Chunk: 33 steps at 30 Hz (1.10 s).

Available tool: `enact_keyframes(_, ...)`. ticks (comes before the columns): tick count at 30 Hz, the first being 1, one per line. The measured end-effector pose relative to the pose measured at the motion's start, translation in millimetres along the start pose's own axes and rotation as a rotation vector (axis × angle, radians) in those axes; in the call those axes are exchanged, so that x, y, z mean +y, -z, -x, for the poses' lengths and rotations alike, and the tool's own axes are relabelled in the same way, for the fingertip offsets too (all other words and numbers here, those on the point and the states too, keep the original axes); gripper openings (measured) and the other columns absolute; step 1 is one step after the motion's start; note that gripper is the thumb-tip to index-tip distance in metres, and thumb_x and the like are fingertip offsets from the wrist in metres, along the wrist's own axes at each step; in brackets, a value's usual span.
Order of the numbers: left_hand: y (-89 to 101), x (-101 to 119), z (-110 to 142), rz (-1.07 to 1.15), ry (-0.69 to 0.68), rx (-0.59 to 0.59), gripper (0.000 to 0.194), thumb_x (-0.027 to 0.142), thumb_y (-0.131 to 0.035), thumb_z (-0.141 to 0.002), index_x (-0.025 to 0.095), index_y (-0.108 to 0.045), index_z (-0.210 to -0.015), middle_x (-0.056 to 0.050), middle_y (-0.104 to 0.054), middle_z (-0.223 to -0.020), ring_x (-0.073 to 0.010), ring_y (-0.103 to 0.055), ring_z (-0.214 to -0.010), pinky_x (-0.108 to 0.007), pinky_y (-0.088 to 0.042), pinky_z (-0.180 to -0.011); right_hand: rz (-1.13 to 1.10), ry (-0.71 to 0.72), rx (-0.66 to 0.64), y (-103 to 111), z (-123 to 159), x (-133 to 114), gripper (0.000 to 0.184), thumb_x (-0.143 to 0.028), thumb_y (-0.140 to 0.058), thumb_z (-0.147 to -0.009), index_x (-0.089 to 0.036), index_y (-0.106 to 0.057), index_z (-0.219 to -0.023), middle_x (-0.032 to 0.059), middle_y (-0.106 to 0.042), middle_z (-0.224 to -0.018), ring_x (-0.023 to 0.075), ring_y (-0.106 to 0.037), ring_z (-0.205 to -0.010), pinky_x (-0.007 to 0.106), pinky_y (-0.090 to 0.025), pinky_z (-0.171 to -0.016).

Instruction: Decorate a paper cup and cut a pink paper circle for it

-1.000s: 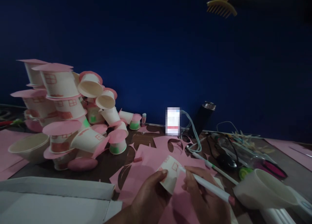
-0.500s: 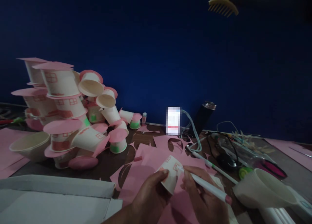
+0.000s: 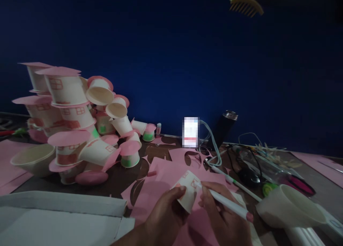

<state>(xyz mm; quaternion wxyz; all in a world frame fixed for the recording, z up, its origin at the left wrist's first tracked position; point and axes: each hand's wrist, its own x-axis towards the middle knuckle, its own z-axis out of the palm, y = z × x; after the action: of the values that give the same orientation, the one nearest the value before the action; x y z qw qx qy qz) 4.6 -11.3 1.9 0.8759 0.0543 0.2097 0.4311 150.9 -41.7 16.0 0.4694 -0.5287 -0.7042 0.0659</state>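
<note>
My left hand (image 3: 166, 217) grips a small white paper cup (image 3: 188, 192) lying on its side, with pink window outlines drawn on it. My right hand (image 3: 223, 217) pinches a white marker (image 3: 227, 204) with a pink end cap. Its tip touches the cup's side near the drawn windows. Both hands hover over a pink paper sheet (image 3: 163, 181) with round cut-outs, low in the middle of the head view.
A heap of decorated cups with pink paper lids (image 3: 72, 124) fills the left. A white box lid (image 3: 59, 217) lies front left, stacked white cups (image 3: 292, 206) front right. A phone (image 3: 190, 132), dark flask (image 3: 225, 130), cables, scissors (image 3: 297, 184) and a second pen (image 3: 233, 183) lie behind.
The marker tip has crept slightly left along the cup's side. The cup and my left hand have barely moved.
</note>
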Motion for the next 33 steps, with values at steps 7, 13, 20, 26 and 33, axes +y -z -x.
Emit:
enact_keyframes(7,0.7,0.0,-0.3,-0.014,-0.012,0.013,0.017,0.014,-0.054,-0.083,0.008,-0.068,-0.092,-0.009,-0.07,-0.082,-0.0178,-0.064,-0.074,-0.028,-0.048,-0.076,0.048,0.03,0.026,0.6,-1.5,-1.6,0.011,-0.024,-0.052,-0.093,-0.024,-0.061,-0.099,0.0024,-0.07,-0.082,0.0158,-0.071,-0.065,0.023,-0.057,-0.054)
enact_keyframes(13,0.2,0.0,1.7,-0.023,0.012,0.028,0.017,0.015,-0.056,-0.082,0.009,-0.068,-0.092,-0.009,-0.071,-0.084,-0.0181,-0.065,-0.076,-0.027,-0.048,-0.075,0.035,0.009,0.015,0.8,-0.9,0.3,0.012,-0.025,-0.053,-0.092,-0.024,-0.061,-0.101,0.0022,-0.07,-0.083,0.0155,-0.07,-0.064,0.023,-0.056,-0.054)
enact_keyframes(20,1.8,-0.7,-0.8,-0.009,-0.008,0.0,0.017,0.014,-0.055,-0.082,0.008,-0.07,-0.09,-0.01,-0.072,-0.085,-0.0185,-0.065,-0.077,-0.029,-0.047,-0.077,-0.008,-0.005,0.026,1.4,-0.2,-3.9,0.013,-0.025,-0.051,-0.092,-0.023,-0.061,-0.102,0.0013,-0.067,-0.084,0.0137,-0.069,-0.065,0.023,-0.057,-0.06)
enact_keyframes(26,-0.1,0.7,0.1,-0.008,-0.006,0.037,0.015,0.013,-0.056,-0.082,0.008,-0.069,-0.088,-0.008,-0.071,-0.081,-0.0177,-0.065,-0.075,-0.027,-0.047,-0.077,0.0,0.017,0.027,0.5,-0.8,-2.4,0.012,-0.024,-0.052,-0.092,-0.023,-0.06,-0.101,0.0012,-0.067,-0.083,0.0131,-0.069,-0.064,0.022,-0.056,-0.058)
enact_keyframes(33,0.8,-0.2,-0.3,-0.012,0.006,0.031,0.018,0.015,-0.055,-0.083,0.008,-0.068,-0.093,-0.009,-0.072,-0.084,-0.0183,-0.066,-0.075,-0.027,-0.049,-0.073,0.036,0.041,0.024,1.4,-2.0,-2.7,0.012,-0.023,-0.052,-0.092,-0.023,-0.061,-0.099,0.0011,-0.068,-0.082,0.0149,-0.07,-0.065,0.024,-0.057,-0.061)
